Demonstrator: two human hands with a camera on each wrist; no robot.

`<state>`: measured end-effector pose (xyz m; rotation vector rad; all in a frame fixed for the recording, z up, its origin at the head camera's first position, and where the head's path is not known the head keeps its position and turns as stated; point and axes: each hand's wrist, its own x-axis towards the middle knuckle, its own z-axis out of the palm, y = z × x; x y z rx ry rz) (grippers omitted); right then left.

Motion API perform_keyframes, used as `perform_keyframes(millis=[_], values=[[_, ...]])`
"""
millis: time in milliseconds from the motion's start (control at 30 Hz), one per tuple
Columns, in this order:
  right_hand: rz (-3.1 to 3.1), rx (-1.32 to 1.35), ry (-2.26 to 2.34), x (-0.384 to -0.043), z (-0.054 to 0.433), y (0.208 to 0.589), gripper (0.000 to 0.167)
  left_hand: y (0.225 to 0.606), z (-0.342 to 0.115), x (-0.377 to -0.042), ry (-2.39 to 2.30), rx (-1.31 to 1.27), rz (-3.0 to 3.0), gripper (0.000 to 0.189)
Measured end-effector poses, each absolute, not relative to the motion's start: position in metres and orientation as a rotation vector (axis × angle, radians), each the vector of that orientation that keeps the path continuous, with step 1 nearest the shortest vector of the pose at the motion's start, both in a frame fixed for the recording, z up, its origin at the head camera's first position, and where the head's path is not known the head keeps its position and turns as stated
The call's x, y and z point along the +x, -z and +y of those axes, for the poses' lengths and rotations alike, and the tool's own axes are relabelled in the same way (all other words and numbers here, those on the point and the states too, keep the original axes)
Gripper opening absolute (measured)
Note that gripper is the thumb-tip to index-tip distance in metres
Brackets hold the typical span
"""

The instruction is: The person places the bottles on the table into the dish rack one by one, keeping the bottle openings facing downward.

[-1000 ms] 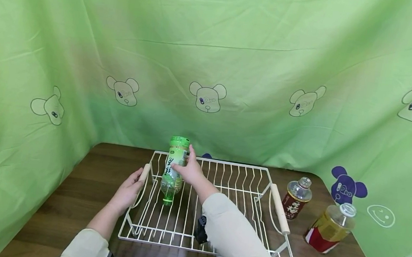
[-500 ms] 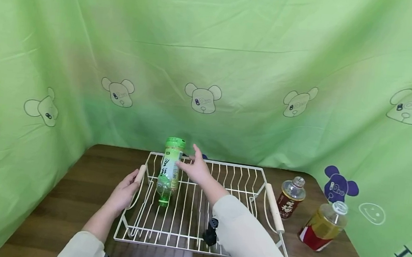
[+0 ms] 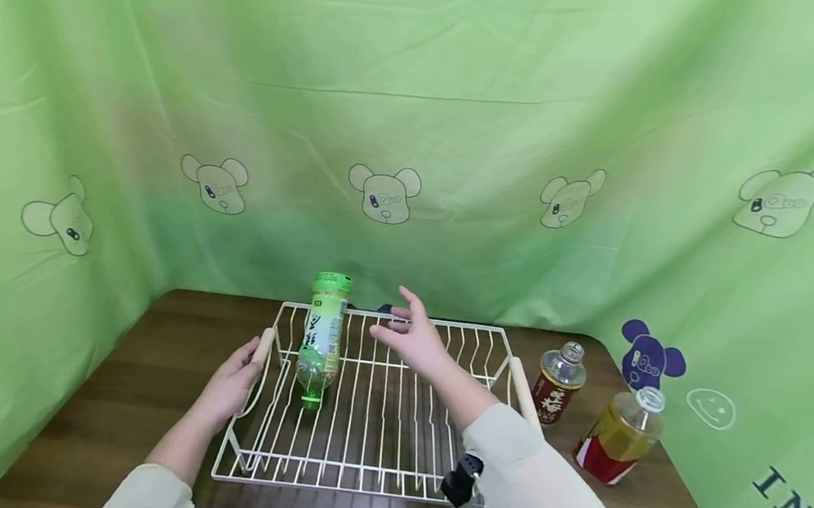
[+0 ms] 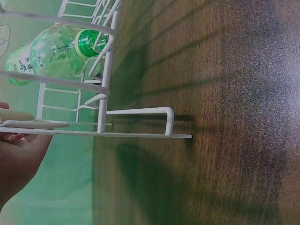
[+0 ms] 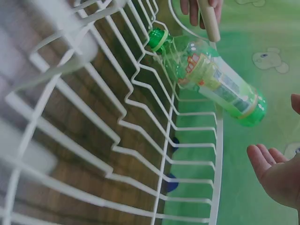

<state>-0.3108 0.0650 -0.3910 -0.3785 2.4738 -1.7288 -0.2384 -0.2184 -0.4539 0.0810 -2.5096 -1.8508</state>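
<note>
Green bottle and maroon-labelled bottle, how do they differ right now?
The green bottle is neck-down in the rack, while the maroon-labelled bottle stands upright on the table. The green bottle's cap is green; the maroon-labelled bottle has a clear top. Both are partly see-through with printed labels.

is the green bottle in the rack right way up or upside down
Upside down: in the head view, the green bottle sits in the white rack with its cap lowest and its base uppermost.

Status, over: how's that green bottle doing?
Left hand grips wooden handle; right hand empty. Green-capped plastic bottle cap-down in white wire rack. Nothing visibly in its way.
</note>
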Motion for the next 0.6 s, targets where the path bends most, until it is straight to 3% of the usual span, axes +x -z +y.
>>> perform_keyframes(millis=[600], values=[[2.622, -0.296, 1.771, -0.272, 0.177, 0.377, 0.090, 0.454, -0.220, -0.237, 1.882, 0.084, -2.526, 0.056]])
